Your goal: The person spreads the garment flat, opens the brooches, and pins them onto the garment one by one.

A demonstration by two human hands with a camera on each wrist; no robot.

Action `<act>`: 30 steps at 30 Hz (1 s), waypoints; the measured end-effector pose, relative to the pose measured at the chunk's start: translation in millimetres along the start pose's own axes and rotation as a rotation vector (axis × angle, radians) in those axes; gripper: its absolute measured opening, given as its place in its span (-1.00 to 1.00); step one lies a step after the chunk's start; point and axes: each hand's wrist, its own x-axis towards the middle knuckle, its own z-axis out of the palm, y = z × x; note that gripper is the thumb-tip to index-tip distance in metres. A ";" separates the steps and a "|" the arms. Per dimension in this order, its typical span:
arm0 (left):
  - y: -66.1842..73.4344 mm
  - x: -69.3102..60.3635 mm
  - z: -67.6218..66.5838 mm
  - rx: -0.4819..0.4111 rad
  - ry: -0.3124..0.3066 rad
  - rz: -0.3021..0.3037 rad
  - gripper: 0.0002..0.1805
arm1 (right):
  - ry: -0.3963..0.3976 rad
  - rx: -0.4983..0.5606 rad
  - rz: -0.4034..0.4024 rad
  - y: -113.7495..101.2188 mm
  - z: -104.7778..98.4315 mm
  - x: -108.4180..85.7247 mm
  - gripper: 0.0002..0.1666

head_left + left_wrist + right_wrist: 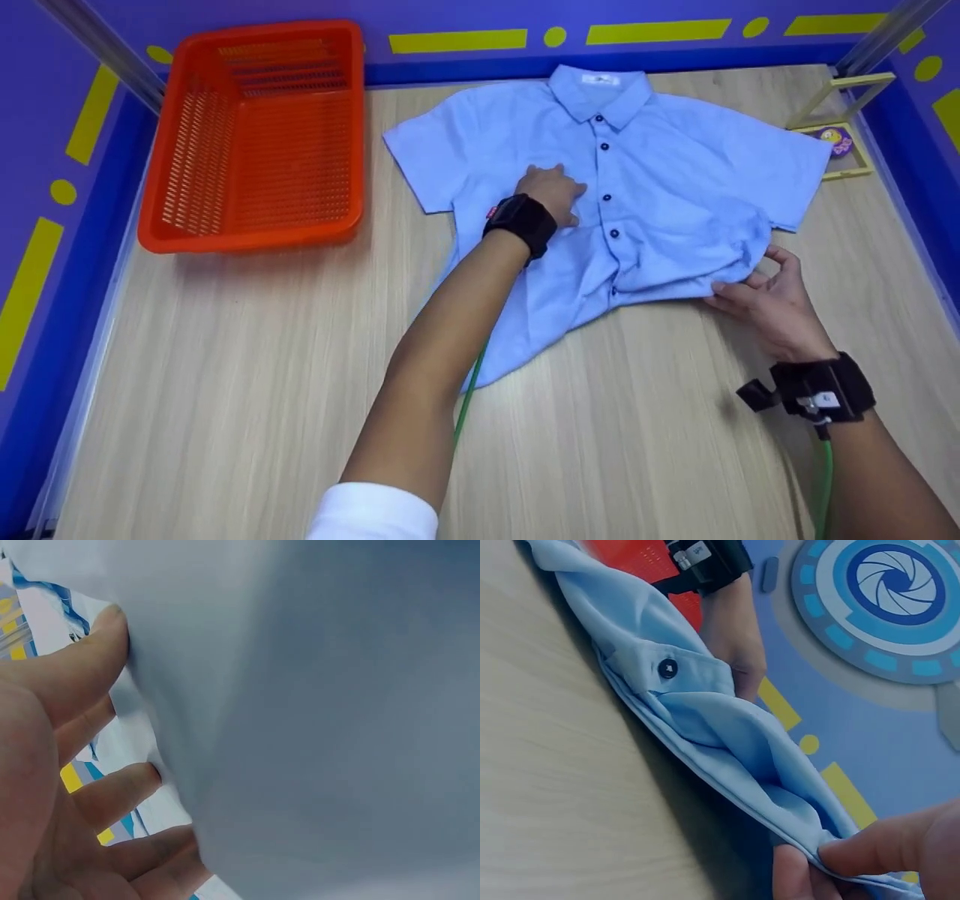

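A light blue short-sleeved button shirt (675, 172) lies front up on the wooden table, collar at the far side. Its lower right part is gathered and folded up toward the chest, while the lower left part stretches toward the near edge. My left hand (553, 193) rests on the shirt's chest, left of the button placket, with its fingers spread. Pale fabric fills most of the left wrist view beside that hand's fingers (120, 795). At the shirt's lower right, my right hand (780, 311) pinches the hem; in the right wrist view its thumb (877, 846) presses the layered edge against the fingers.
An orange plastic basket (296, 142) stands at the back left of the table. Near the right sleeve sits a yellow frame (847, 174) with a round purple badge (835, 140). Blue printed panels enclose the back and sides. Green cables (825, 480) run from the wrist cameras.
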 end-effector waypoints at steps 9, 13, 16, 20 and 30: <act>-5.4 0.0 3.1 -0.049 0.009 -0.011 -0.32 | -0.045 -0.039 0.011 3.3 -23.2 -32.5 -0.09; -4.7 0.7 1.2 -0.050 0.008 -0.013 -0.32 | -0.020 -0.021 0.013 2.5 -34.6 -44.9 -0.16; -3.8 1.1 0.0 -0.028 0.007 -0.010 -0.32 | -0.008 0.055 0.020 0.3 -44.5 -51.1 -0.26; -2.9 0.7 -1.3 -0.020 -0.001 -0.011 -0.33 | 0.014 0.098 0.020 -1.9 -57.0 -57.1 -0.32; -3.9 2.6 0.0 -0.009 0.002 0.002 -0.32 | 0.239 -0.464 -0.076 6.6 -53.7 -67.0 -0.34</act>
